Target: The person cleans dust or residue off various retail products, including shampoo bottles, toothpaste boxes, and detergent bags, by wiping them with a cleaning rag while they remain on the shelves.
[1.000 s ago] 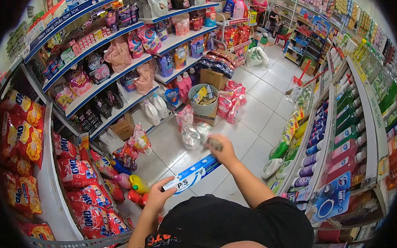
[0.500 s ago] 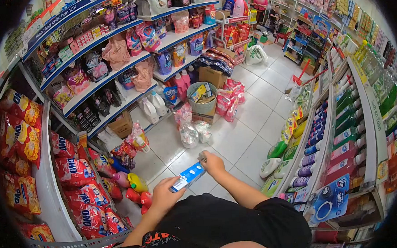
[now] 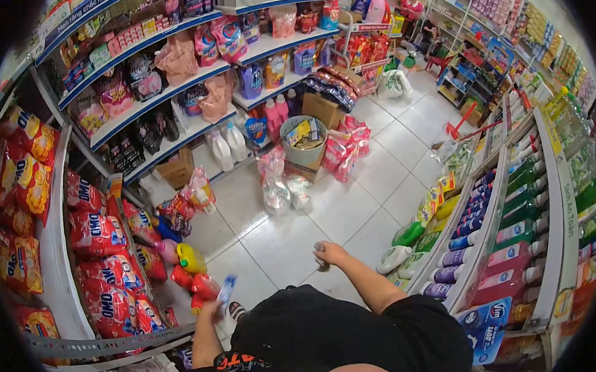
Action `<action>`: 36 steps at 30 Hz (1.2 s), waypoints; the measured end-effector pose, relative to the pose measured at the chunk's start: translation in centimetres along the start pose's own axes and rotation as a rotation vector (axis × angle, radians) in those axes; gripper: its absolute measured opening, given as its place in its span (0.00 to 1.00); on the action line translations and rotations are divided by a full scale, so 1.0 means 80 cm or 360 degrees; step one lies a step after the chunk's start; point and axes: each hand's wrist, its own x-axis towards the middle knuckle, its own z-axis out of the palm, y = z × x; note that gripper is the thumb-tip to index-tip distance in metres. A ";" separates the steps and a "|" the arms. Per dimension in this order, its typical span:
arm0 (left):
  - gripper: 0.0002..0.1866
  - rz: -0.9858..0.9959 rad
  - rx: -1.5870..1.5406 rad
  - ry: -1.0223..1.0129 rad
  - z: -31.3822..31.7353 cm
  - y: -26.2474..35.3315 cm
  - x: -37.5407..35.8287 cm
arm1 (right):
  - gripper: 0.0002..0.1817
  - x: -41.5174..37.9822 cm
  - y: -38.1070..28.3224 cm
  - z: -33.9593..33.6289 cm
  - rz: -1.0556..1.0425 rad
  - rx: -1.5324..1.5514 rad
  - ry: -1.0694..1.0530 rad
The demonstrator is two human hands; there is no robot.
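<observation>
On the left side of the shop aisle, a white shelf [image 3: 58, 266] carries red OMO detergent bags [image 3: 97, 235] stacked in rows, with orange-and-red bags [image 3: 22, 187] above them. At the foot of that shelf, on the tiled floor [image 3: 281, 244], stand a yellow bottle [image 3: 189, 258] and red bottles [image 3: 202, 285]. Just beside these, the left hand [image 3: 215, 310] is held low and close to the body, its fingers wrapped around the lower end of a blue and white toothpaste box [image 3: 226, 289], which sticks up from the hand, tilted, over the floor near the red bottles. Further along the aisle a round bin [image 3: 304, 145] full of small packets sits on a cardboard box, with clear plastic bags [image 3: 276, 194] on the floor in front of it. To the right of the body, the right hand [image 3: 330, 253] is stretched out over the tiles, closed in a fist around a small greyish object [image 3: 320, 255] that is too small to tell. On the far right, a shelf [image 3: 560, 192] holds green bottles [image 3: 523, 174] and blue-capped bottles [image 3: 474, 207], well apart from either hand.
</observation>
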 end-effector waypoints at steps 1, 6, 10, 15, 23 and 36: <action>0.17 -0.0143 -0.0192 0.0150 0.003 -0.035 -0.052 | 0.16 -0.005 0.028 0.002 0.0012 -0.0237 -0.0179; 0.20 0.0231 -0.1000 0.0093 0.041 -0.113 -0.236 | 0.12 -0.041 0.213 0.060 0.0924 -0.0353 -0.1153; 0.21 0.0367 -0.1230 0.0278 0.076 -0.095 -0.277 | 0.15 -0.039 0.215 0.075 0.0846 -0.0501 -0.1005; 0.24 0.0605 -0.1476 0.0409 0.098 -0.099 -0.325 | 0.12 0.101 0.128 0.150 -0.0262 -0.1006 -0.0989; 0.29 0.1288 -0.2042 -0.0214 0.046 -0.137 -0.391 | 0.17 0.080 -0.187 0.154 -0.0597 -0.0399 -0.0843; 0.41 0.2190 -0.1699 0.0328 -0.084 -0.222 -0.668 | 0.20 -0.072 -0.039 0.320 -0.0945 -0.0846 -0.0975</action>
